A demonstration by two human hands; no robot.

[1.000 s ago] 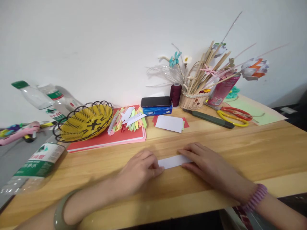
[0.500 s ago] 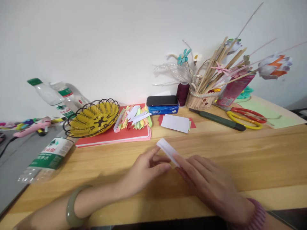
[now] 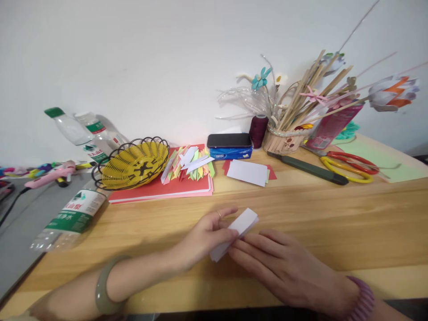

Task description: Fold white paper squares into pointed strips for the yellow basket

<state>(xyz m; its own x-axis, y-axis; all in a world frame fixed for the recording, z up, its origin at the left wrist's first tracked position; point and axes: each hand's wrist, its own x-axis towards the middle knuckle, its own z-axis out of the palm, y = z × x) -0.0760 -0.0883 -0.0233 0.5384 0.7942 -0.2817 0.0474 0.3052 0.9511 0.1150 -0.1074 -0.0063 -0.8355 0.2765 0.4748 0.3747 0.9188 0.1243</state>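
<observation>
A folded strip of white paper [image 3: 243, 223] is held slantwise above the wooden table, its layers slightly apart at the far end. My left hand [image 3: 209, 234] pinches it, thumb on top and fingers behind, with the index finger reaching past. From the lower right, my right hand [image 3: 282, 265] meets the paper's edge with its fingertips; its thumb is hidden. Beyond the hands, a white paper sheet [image 3: 248, 172] lies over red and green pieces. Folded colored paper pieces [image 3: 192, 164] are heaped on red paper sheets [image 3: 150, 191].
A yellow basket [image 3: 133, 167] and plastic bottles [image 3: 72, 211] stand at left. Toward the back are a phone [image 3: 229, 140] on a blue packet [image 3: 234, 154], purple thread [image 3: 258, 131] and a stick-filled holder [image 3: 284, 140]. A dark green cutter [image 3: 312, 169] and scissors [image 3: 351, 167] lie right.
The folded paper has turned from leaning left to leaning right, and sits lower. My left thumb now presses on top of it, while my right fingers have slid to its lower edge.
</observation>
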